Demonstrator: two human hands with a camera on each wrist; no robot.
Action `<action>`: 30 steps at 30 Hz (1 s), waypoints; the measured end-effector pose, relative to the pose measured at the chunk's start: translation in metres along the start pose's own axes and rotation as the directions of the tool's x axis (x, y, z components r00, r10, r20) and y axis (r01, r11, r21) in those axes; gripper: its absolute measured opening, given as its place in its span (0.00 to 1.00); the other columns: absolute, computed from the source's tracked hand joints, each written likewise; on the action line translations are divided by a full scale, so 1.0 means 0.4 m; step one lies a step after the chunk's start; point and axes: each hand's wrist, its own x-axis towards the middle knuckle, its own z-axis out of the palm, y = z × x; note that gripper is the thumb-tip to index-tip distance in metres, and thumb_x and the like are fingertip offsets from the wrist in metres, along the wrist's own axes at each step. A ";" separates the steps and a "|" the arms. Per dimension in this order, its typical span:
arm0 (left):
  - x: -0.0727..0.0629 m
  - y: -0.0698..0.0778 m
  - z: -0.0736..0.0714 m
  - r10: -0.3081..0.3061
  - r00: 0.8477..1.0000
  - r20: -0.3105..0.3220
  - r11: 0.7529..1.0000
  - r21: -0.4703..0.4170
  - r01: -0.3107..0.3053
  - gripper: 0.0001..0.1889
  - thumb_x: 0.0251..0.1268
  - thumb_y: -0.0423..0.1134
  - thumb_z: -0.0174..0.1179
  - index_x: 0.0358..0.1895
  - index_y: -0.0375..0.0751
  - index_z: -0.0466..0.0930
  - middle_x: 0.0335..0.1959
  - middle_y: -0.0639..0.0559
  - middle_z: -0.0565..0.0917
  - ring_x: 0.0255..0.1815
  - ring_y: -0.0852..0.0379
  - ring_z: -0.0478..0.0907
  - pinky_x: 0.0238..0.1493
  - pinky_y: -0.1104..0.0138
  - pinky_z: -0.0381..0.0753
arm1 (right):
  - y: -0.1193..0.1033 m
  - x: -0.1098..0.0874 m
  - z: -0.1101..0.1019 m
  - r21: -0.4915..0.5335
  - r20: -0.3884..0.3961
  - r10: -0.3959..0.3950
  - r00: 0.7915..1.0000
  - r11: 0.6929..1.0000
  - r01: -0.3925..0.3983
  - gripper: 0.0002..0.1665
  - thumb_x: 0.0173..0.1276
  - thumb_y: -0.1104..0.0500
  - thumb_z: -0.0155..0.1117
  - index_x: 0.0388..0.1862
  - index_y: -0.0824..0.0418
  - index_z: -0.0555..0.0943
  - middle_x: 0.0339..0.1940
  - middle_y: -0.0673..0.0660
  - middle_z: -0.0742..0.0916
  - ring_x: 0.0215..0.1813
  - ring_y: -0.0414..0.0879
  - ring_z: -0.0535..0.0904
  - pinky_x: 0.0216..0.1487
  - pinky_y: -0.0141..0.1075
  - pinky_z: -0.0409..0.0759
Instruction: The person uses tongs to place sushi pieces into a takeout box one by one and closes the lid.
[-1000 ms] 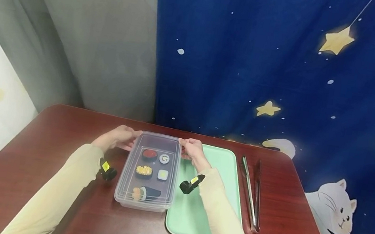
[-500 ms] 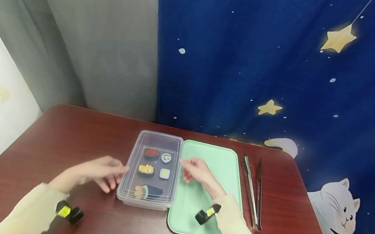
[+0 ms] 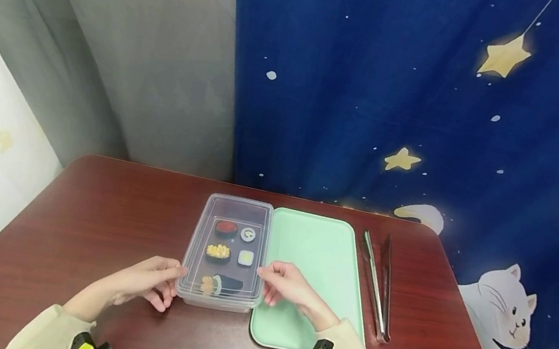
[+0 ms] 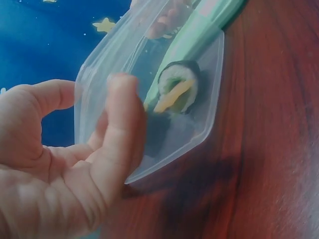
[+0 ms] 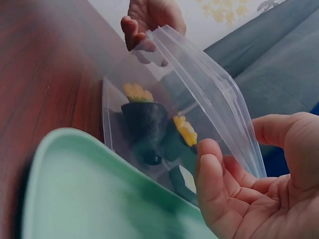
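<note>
A clear plastic food container [image 3: 218,304] with its lid [image 3: 239,209] on sits on the table. Pieces of toy-like sushi show through it: a red-topped piece [image 3: 226,228], a round roll [image 3: 248,234], a yellow-topped piece [image 3: 218,252], a square piece [image 3: 245,258] and a dark cone roll [image 3: 227,284]. My left hand [image 3: 149,281] is at the near left corner, thumb against the lid's rim, fingers loosely bent beside the wall. On the right edge, my right hand [image 3: 287,288] has its thumb at the rim and its fingers bent below. Firm finger contact cannot be made out.
A pale green tray [image 3: 315,245] lies against the container's right side, partly under my right hand. Metal tongs [image 3: 377,289] lie to the right of it. Behind the brown table [image 3: 119,206] hang a grey curtain [image 3: 166,63] and a blue starry one [image 3: 324,85].
Both hands have come from the lid's far corners down its sides toward the near end. Half a second ago the left hand was beside the left edge, farther up. The container has barely moved.
</note>
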 end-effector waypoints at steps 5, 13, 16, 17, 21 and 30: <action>0.002 -0.004 0.009 0.019 1.000 -0.015 0.999 -0.028 -0.019 0.15 0.72 0.44 0.48 0.29 0.38 0.67 0.21 0.51 0.76 0.18 0.60 0.76 0.20 0.70 0.80 | -0.001 -0.009 0.006 0.034 -0.001 0.016 1.000 0.999 -0.016 0.17 0.69 0.53 0.57 0.28 0.66 0.74 0.14 0.52 0.79 0.15 0.38 0.74 0.16 0.27 0.74; -0.006 0.001 0.016 -0.006 0.999 -0.047 1.000 0.025 0.007 0.20 0.72 0.48 0.48 0.29 0.32 0.69 0.19 0.51 0.77 0.16 0.61 0.75 0.18 0.70 0.79 | 0.001 -0.028 0.012 0.022 0.037 0.055 0.998 0.998 -0.056 0.20 0.67 0.50 0.60 0.24 0.65 0.74 0.12 0.52 0.80 0.13 0.37 0.74 0.15 0.27 0.74; -0.010 0.001 0.018 -0.029 0.999 -0.027 0.998 0.049 0.031 0.25 0.72 0.51 0.46 0.28 0.29 0.72 0.17 0.51 0.77 0.14 0.62 0.75 0.17 0.70 0.78 | 0.004 -0.033 0.017 0.011 0.078 0.077 0.994 0.997 -0.078 0.24 0.68 0.48 0.58 0.17 0.62 0.74 0.11 0.51 0.79 0.12 0.36 0.73 0.14 0.26 0.74; -0.011 0.001 0.018 -0.035 0.999 -0.022 0.998 0.054 0.036 0.26 0.72 0.51 0.45 0.28 0.29 0.73 0.17 0.52 0.77 0.14 0.62 0.75 0.17 0.71 0.78 | 0.005 -0.033 0.018 0.014 0.085 0.079 0.993 0.997 -0.081 0.24 0.68 0.47 0.57 0.16 0.62 0.74 0.11 0.51 0.79 0.12 0.36 0.73 0.14 0.26 0.74; -0.012 -0.001 0.020 -0.029 0.999 -0.020 0.998 0.054 0.030 0.26 0.72 0.52 0.45 0.26 0.31 0.74 0.18 0.51 0.78 0.15 0.62 0.75 0.18 0.70 0.79 | 0.008 -0.033 0.022 0.041 0.083 0.071 0.994 0.996 -0.075 0.23 0.68 0.49 0.57 0.17 0.60 0.74 0.11 0.50 0.79 0.12 0.36 0.73 0.14 0.25 0.73; -0.014 -0.003 0.019 0.050 0.999 0.008 0.998 0.039 -0.050 0.25 0.75 0.46 0.43 0.27 0.25 0.69 0.19 0.50 0.76 0.17 0.60 0.76 0.19 0.69 0.80 | 0.004 -0.034 0.030 0.086 0.070 0.076 0.995 0.993 -0.081 0.20 0.68 0.52 0.58 0.17 0.58 0.72 0.11 0.49 0.78 0.12 0.34 0.71 0.14 0.24 0.72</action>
